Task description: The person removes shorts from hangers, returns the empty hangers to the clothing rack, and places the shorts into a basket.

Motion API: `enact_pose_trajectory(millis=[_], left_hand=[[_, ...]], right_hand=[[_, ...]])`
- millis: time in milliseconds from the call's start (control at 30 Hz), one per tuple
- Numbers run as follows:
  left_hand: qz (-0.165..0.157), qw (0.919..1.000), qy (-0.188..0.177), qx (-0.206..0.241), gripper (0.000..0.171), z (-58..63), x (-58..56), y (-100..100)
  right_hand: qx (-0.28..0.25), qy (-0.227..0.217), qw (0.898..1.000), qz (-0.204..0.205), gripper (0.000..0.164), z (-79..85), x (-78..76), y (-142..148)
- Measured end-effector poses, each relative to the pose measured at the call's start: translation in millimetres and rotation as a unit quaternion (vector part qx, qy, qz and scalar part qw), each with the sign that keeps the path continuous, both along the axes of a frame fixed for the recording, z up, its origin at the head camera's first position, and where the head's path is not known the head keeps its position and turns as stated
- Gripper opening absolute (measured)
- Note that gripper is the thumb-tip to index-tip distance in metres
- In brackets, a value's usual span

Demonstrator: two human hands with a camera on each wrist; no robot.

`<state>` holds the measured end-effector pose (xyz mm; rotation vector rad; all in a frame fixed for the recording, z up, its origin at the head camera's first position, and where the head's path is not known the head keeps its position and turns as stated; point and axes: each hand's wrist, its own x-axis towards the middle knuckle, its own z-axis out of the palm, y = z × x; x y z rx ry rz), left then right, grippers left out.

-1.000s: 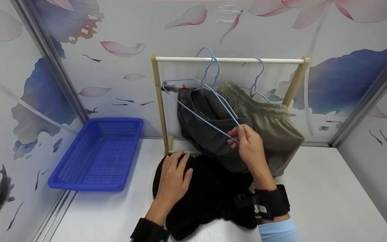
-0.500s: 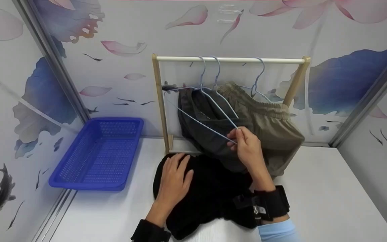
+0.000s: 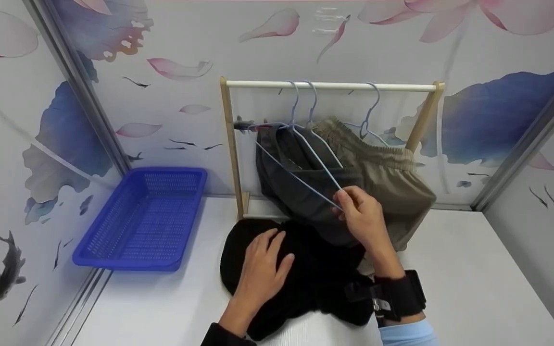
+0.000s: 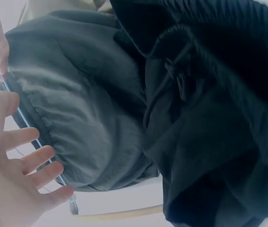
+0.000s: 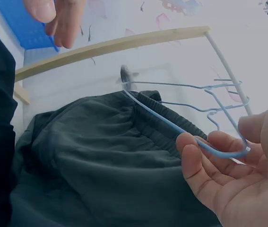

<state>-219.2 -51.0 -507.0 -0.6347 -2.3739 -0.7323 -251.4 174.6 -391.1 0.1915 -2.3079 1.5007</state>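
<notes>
My right hand (image 3: pixel 363 216) pinches the lower right corner of an unloaded blue wire hanger (image 3: pixel 318 159), whose hook sits over the white rail. The same hanger (image 5: pixel 164 118) crosses the right wrist view, its corner between thumb and curled fingers. My left hand (image 3: pixel 263 269) is over the black shorts (image 3: pixel 315 269), fingers spread and fairly straight; contact with the cloth is unclear. In the left wrist view, those shorts (image 4: pixel 200 142) show an elastic waistband and a drawstring, beside the open left palm (image 4: pixel 11 175). Dark grey shorts (image 3: pixel 301 192) hang just behind the held hanger.
The clothes rack (image 3: pixel 330 86) with wooden side posts stands against the patterned wall. Khaki shorts (image 3: pixel 383 182) hang at its right, from another blue hanger (image 3: pixel 372 108). A blue perforated basket (image 3: pixel 130 264) stands to the left on the white table (image 3: pixel 479 278).
The hanger's hook came down from above the rail onto it, and its left corner swung slightly right. My left hand moved right and nearer from the black shorts' far edge. My right hand still holds the hanger.
</notes>
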Motion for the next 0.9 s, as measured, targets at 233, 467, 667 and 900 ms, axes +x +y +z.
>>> enact_pose_trajectory(millis=[233,467,667,900], left_hand=[[-0.028,0.9979,-0.052,-0.026,0.060,-1.0,8.9,9.8],[-0.052,0.9955,-0.052,-0.060,0.065,-10.7,14.4,19.3],[-0.079,0.9871,-0.077,-0.117,0.073,-18.9,19.2,23.8],[-0.091,0.9791,-0.049,-0.175,0.078,-29.8,21.3,27.9]], right_hand=[[0.062,0.030,0.997,-0.017,0.019,1.6,9.1,12.8],[0.088,0.081,0.993,-0.022,0.015,-9.7,20.4,16.3],[0.087,0.131,0.987,-0.037,0.012,-29.1,28.7,16.0],[0.077,0.177,0.980,-0.056,0.009,-56.5,34.1,12.9]])
